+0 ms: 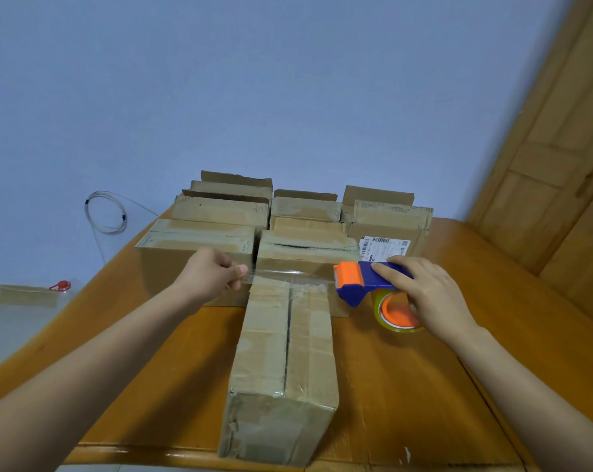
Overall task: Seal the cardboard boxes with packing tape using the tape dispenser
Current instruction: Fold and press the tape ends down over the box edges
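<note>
The left hand (213,272) pinches the free end of clear packing tape (288,276) above the long brown cardboard box (284,362) on the wooden bench (407,386), while the right hand (427,294) grips the blue-and-orange tape dispenser (363,279).

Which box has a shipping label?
The cardboard box at right, behind the tape dispenser: a white barcode label on its front; the others show none.
</note>
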Demonstrator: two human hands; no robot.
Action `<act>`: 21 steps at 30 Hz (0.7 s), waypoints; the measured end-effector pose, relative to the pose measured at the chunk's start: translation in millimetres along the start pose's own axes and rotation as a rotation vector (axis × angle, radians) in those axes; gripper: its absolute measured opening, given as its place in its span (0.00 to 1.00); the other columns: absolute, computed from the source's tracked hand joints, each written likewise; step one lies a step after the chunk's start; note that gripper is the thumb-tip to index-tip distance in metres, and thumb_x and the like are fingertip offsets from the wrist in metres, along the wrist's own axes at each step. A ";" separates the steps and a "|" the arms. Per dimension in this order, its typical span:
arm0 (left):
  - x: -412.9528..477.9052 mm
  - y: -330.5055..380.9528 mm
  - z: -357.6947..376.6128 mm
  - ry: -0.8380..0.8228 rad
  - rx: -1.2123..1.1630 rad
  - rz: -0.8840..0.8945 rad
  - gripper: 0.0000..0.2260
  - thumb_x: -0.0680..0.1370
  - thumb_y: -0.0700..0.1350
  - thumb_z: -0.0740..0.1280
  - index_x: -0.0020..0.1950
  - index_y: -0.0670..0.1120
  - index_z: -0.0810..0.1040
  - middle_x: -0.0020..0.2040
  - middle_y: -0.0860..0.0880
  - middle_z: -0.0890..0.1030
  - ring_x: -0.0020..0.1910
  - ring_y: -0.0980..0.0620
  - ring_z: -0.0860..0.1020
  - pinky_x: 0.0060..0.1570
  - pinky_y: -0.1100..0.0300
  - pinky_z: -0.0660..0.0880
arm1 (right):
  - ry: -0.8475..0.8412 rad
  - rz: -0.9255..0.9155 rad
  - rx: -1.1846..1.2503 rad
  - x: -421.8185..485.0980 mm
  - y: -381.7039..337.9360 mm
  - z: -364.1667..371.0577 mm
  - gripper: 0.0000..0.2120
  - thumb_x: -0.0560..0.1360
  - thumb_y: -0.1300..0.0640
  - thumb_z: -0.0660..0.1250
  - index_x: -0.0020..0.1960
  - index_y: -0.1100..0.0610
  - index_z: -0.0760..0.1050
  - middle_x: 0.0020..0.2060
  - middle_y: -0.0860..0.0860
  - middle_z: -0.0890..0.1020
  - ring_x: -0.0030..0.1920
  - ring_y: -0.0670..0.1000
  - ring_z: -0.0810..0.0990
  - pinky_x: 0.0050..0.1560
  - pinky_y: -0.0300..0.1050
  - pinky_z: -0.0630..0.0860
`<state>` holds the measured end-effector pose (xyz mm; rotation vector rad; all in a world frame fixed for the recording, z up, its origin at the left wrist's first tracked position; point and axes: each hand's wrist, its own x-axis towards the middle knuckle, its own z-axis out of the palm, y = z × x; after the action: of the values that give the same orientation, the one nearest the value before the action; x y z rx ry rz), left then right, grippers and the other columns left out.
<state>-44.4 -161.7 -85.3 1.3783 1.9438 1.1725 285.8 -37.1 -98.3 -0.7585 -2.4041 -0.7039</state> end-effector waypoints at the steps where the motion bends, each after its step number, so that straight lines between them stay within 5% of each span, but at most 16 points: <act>1: 0.7 -1.5 0.5 -0.010 -0.013 -0.018 0.16 0.79 0.43 0.67 0.33 0.37 0.78 0.22 0.52 0.72 0.25 0.55 0.69 0.28 0.63 0.67 | 0.003 0.001 0.005 -1.5 -0.5 1.4 0.45 0.53 0.67 0.82 0.65 0.53 0.68 0.52 0.60 0.81 0.49 0.62 0.81 0.43 0.54 0.79; 14: 5.2 -7.7 0.5 -0.074 -0.408 -0.297 0.04 0.77 0.38 0.70 0.49 0.37 0.80 0.26 0.48 0.76 0.23 0.56 0.71 0.25 0.66 0.70 | 0.017 0.052 0.061 -14.5 -14.3 17.0 0.44 0.56 0.68 0.81 0.66 0.52 0.67 0.54 0.59 0.80 0.51 0.61 0.80 0.44 0.54 0.78; 21: -1.5 -23.9 12.8 0.019 -0.509 -0.241 0.12 0.78 0.39 0.69 0.60 0.40 0.76 0.29 0.48 0.78 0.26 0.56 0.72 0.27 0.64 0.70 | 0.009 0.080 0.055 -17.3 -18.3 20.5 0.45 0.54 0.69 0.81 0.67 0.52 0.67 0.54 0.59 0.80 0.51 0.60 0.80 0.44 0.53 0.78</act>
<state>-46.2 -161.4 -112.4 0.8465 1.6102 1.4315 280.1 -43.9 -129.5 -0.8217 -2.3612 -0.6050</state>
